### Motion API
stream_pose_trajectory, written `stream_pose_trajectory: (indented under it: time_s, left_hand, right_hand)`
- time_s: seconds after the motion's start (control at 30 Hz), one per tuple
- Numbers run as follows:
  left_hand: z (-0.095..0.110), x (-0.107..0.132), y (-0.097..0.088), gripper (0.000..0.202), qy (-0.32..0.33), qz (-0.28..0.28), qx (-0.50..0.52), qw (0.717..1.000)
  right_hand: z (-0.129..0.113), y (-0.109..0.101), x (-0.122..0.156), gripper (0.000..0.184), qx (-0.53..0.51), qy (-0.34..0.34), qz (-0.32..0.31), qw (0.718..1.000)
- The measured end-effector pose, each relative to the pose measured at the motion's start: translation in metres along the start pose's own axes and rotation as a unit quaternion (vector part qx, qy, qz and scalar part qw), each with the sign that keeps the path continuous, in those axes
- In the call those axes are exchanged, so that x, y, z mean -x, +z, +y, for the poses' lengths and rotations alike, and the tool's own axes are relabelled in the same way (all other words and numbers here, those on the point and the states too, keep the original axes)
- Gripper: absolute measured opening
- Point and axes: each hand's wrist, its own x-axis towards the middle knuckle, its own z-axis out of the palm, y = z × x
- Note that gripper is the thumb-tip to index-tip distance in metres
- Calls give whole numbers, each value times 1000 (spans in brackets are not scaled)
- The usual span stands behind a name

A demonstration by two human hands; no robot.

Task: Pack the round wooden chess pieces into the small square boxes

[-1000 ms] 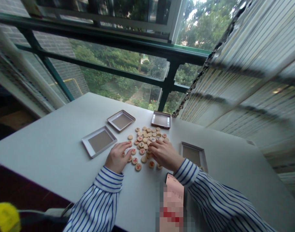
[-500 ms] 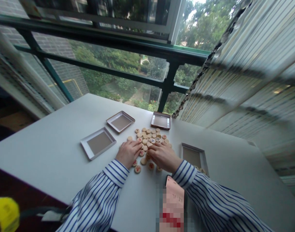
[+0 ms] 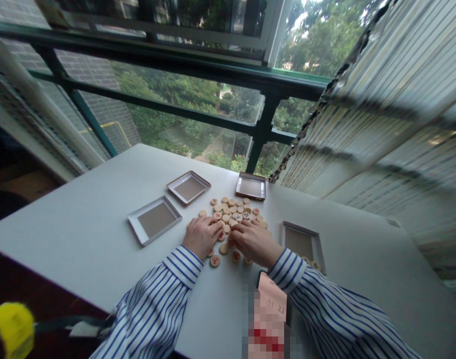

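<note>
Wooden round pieces (image 3: 238, 217) are bunched in a loose heap around the middle of the frame, and both hands are held right over the near side of it. The left hand (image 3: 201, 237) is kept low with its fingers bent over the left part of the heap; whether anything's gripped can't be told, since the fingertips are hidden. The right hand (image 3: 256, 241) is set just beside it, fingers curled down on the pieces, and what's pinched can't be made out either. Red or dark characters are printed on some pieces, while others are seen blank side up. Both arms are covered by blue-and-white striped sleeves (image 3: 156, 299).

Further out, two shallow trays (image 3: 158, 220) are placed left of the heap, another tray (image 3: 251, 187) is set just above it, and a right-hand tray (image 3: 299, 242) is partly blocked by the right arm, with a few pieces seen at its near end. A phone (image 3: 275, 299) is laid at lower centre, partly pixelated. Everything's carried by a white tabletop (image 3: 82, 239), backed by a dark green railing (image 3: 156, 55), and the upper right is filled by a pale curtain (image 3: 381, 124).
</note>
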Motion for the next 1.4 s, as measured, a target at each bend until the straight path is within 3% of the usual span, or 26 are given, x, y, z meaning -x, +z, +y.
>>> stream_pose_trajectory:
  time_s: [0.4, 0.63, 0.83, 1.07, 1.4]
  left_hand:
    - [2, -1, 0, 17, -24, 22, 27, 999]
    - [-32, 16, -21, 20, -84, 69, 74, 991]
    - [-54, 46, -35, 19, -101, 55, 73, 991]
    - [-60, 67, -32, 18, -134, 60, 40, 988]
    - [-63, 65, -26, 19, -120, 43, 6, 992]
  right_hand:
    - [-2, 1, 0, 19, -12, 14, -3, 1000]
    - [-3, -3, 2, 21, -34, 27, 3, 999]
    - [-7, -2, -2, 19, -39, 15, 12, 999]
    - [-19, -2, -16, 16, -43, 2, 5, 999]
    - [-31, 7, -29, 20, -21, -26, 1, 999]
